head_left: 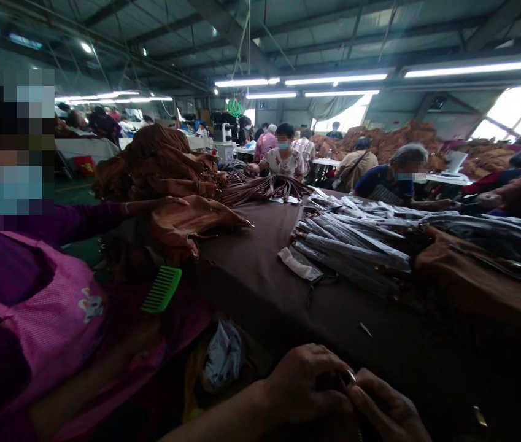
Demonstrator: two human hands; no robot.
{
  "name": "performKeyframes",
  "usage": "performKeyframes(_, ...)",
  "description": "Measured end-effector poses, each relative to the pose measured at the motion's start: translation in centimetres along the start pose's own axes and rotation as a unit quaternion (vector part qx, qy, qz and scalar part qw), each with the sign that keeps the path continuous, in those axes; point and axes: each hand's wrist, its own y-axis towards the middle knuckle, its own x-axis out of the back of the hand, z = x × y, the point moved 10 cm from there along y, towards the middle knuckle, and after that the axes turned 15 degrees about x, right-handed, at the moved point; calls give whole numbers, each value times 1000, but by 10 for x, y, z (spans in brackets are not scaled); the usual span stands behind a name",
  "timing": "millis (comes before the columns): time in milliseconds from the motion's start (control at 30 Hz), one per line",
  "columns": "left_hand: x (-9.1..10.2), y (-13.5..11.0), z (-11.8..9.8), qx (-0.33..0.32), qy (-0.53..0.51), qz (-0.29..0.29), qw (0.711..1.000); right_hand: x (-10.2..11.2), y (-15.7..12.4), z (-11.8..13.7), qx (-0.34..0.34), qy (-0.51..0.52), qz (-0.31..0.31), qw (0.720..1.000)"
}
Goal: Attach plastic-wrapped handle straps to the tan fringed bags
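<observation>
L hand (306, 383) & R hand (389, 410), each grip pinched on metal ring (350, 376); attached item too dark to ID.

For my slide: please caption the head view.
Left hand and right hand meet at a metal ring near wrapped straps.
</observation>
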Motion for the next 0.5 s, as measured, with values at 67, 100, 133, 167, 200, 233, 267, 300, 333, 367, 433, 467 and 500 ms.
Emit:
performKeyframes(67, 0, 0, 1, 22, 33, -20, 999, 1, 1, -6, -26, 19, -3, 999)
performKeyframes(100, 0, 0, 3, 38, 31, -28, 998, 2, 1, -8, -39, 27, -6, 999)
performKeyframes(133, -1, 0, 6, 57, 15, -31, 998, 2, 1, -9, -52, 34, -9, 998)
performKeyframes(167, -3, 0, 9, 77, -11, -28, 997, 1, 1, -9, -62, 40, -8, 997)
performKeyframes(200, -5, 1, 13, 93, -40, -23, 995, -1, 2, -8, -68, 44, -5, 997)
performKeyframes(233, -6, 1, 15, 104, -64, -22, 992, -2, 2, -7, -69, 45, -2, 997)
performKeyframes(267, -7, 2, 17, 109, -80, -25, 991, -3, 3, -6, -68, 43, -1, 997)
performKeyframes(300, -7, 3, 17, 107, -84, -31, 990, -3, 4, -4, -64, 38, -1, 997)
performKeyframes(333, -7, 3, 16, 99, -78, -37, 991, -2, 4, -4, -59, 27, -3, 998)
performKeyframes(367, -7, 4, 15, 87, -61, -43, 993, -1, 4, -4, -57, 16, -6, 998)
performKeyframes(433, -8, 5, 13, 66, -16, -47, 997, 0, 4, -8, -63, 0, -9, 998)
performKeyframes(467, -9, 5, 14, 57, 8, -46, 997, 1, 3, -9, -65, -4, -10, 998)
performKeyframes(500, -11, 6, 15, 45, 31, -46, 997, 1, 3, -11, -66, -6, -11, 998)
